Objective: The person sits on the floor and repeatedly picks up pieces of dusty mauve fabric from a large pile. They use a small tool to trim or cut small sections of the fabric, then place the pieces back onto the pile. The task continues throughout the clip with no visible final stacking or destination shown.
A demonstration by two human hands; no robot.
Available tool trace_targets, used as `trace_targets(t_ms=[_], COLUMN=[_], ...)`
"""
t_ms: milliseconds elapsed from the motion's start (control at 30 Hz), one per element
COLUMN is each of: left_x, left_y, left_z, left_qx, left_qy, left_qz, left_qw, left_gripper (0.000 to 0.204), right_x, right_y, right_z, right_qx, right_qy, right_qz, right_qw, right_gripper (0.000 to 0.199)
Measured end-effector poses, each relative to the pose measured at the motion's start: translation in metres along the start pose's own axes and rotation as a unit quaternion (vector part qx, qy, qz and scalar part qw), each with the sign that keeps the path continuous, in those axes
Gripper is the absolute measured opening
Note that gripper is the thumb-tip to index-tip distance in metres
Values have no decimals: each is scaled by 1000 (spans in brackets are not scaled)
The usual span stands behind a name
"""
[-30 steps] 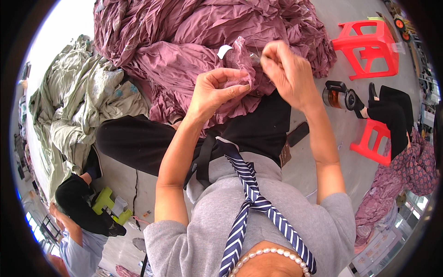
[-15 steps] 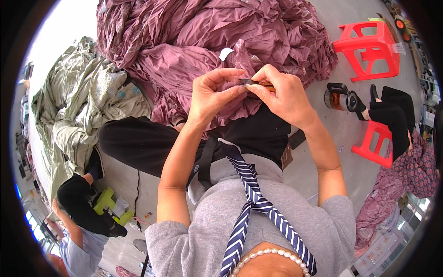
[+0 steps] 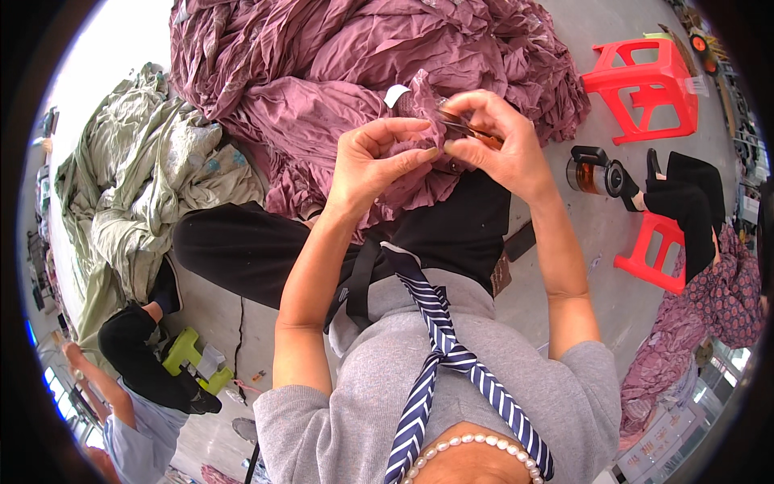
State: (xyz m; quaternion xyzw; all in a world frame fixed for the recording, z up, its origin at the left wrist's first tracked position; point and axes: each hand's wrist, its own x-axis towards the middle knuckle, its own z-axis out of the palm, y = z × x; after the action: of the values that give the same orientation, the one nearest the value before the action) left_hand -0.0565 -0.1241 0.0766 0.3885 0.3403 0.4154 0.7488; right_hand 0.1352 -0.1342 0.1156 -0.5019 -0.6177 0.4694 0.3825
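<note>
Mauve crinkled fabric lies in a large heap before me and reaches onto my lap. My left hand is closed, pinching a gathered edge of it between thumb and fingers. Close by on the right, my right hand is closed around small thread snips with orange-brown handles. Their dark, narrow blades point left toward the pinched edge. Folds partly hide the blade tips, so I cannot tell whether they touch the fabric. A white tag stands out of the heap just beyond my hands.
Pale green fabric is heaped at left. Red plastic stools stand at right, near a glass pot holding amber liquid. A seated co-worker is at lower left by a green stool; another person's legs show at right.
My right hand has drawn slightly up and right with the snips, whose blades have turned. My left hand keeps its pinch on the fabric. The co-worker's arm at lower left has shifted.
</note>
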Motion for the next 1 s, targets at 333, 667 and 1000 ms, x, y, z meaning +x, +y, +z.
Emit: trace_targets(t_ms=[333, 667, 1000], left_x=[24, -27, -27], left_y=[-12, -165, -177], left_z=[-49, -119, -108], left_qx=[131, -8, 48], left_qy=[238, 395, 337], left_qz=[147, -95, -145], left_qw=[951, 914, 929], left_gripper=[28, 31, 32], right_x=[99, 89, -34], right_y=[-4, 92, 190], right_z=[-63, -91, 67], right_qx=[59, -198, -611], right_qy=[286, 302, -72], right_qz=[-149, -51, -57], right_qw=[945, 931, 786], right_gripper=[8, 27, 43])
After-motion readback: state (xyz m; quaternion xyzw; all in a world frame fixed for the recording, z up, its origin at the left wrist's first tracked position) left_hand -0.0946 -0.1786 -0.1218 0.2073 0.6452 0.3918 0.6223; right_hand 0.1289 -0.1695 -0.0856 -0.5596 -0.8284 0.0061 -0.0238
